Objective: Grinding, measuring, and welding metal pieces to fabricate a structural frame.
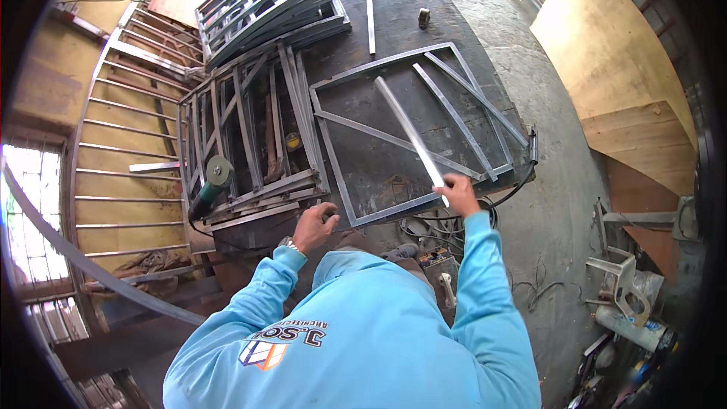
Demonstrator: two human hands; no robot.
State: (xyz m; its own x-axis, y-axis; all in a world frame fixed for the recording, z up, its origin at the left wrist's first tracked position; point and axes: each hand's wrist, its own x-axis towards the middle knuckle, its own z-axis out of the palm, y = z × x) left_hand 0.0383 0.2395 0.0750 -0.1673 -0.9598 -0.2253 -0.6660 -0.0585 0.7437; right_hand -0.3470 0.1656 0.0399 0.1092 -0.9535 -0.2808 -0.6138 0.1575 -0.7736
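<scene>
My right hand [459, 195] is closed round the near end of a bright square metal tube [410, 130]. The tube slants away over a rectangular metal frame [338, 163] on the dark worktable. That frame has a diagonal bar, and two loose metal bars [454, 122] rest across its right part. My left hand [315, 227] holds nothing, its fingers loosely bent and apart. It hovers by the table's near edge, between the frame's near left corner and a stack of welded metal frames [246, 119]. A green angle grinder [210, 188] rests on that stack's left side.
More barred metal frames [266, 4] are piled at the far left. A tape measure [423, 18] and a long bar [369, 6] lie on the table's far part. Cables [494, 212] hang off the near right edge. Plywood sheets [610, 53] lean at the right.
</scene>
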